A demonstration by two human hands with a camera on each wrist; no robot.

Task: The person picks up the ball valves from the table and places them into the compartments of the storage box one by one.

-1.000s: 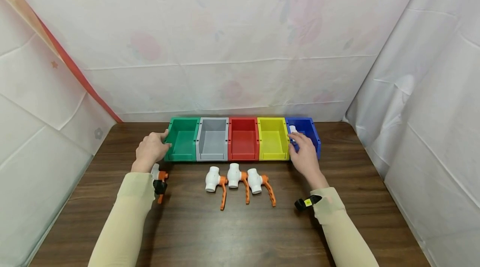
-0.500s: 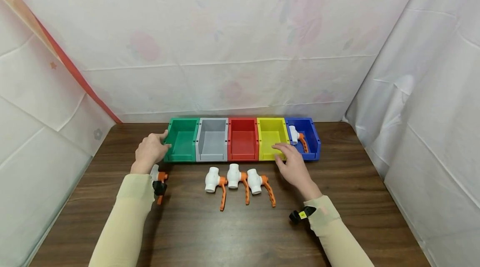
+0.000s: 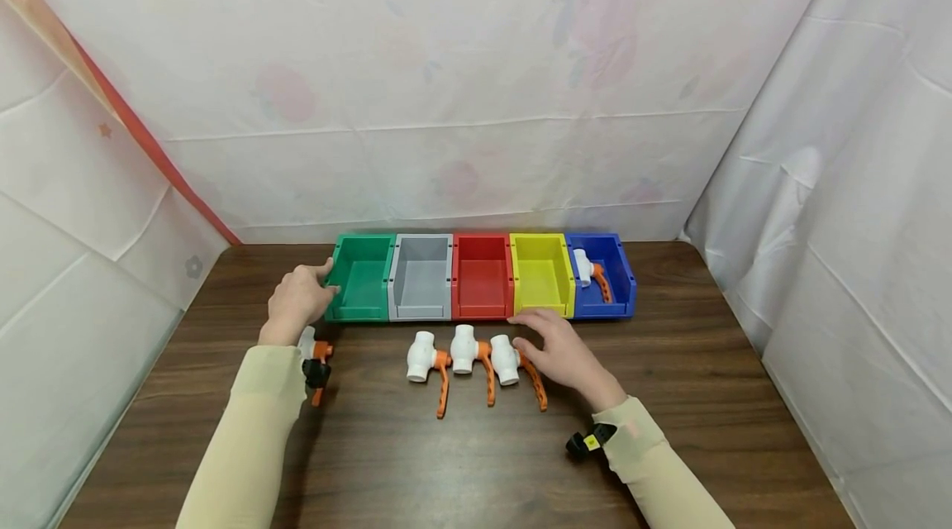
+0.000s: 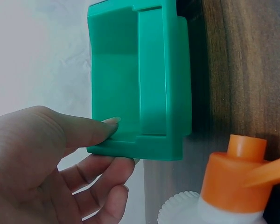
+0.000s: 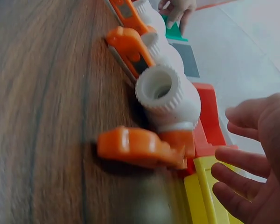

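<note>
My left hand (image 3: 297,302) grips the side wall of the green bin (image 4: 151,74), thumb inside and fingers outside. Close by that wrist lies a white ball valve with an orange handle (image 4: 235,182), partly covered by the wrist in the head view. My right hand (image 3: 561,347) holds nothing; its fingers spread over the table in front of the yellow bin (image 3: 541,273). Just under its thumb is the rightmost valve of a row, a white ball valve (image 3: 505,359). Left of it lie a middle valve (image 3: 464,349) and another valve (image 3: 421,355), handles toward me.
Joined in a row with the green and yellow bins are a grey bin (image 3: 421,277), a red bin (image 3: 483,277) and a blue bin (image 3: 621,297). One ball valve (image 3: 583,266) lies in the blue bin. A white curtain (image 3: 461,99) hangs behind the wooden table (image 3: 446,471).
My right hand has left the blue bin and moved left and toward me, past the yellow bin to the rightmost valve. The valve in the blue bin is now uncovered. My left hand stays put.
</note>
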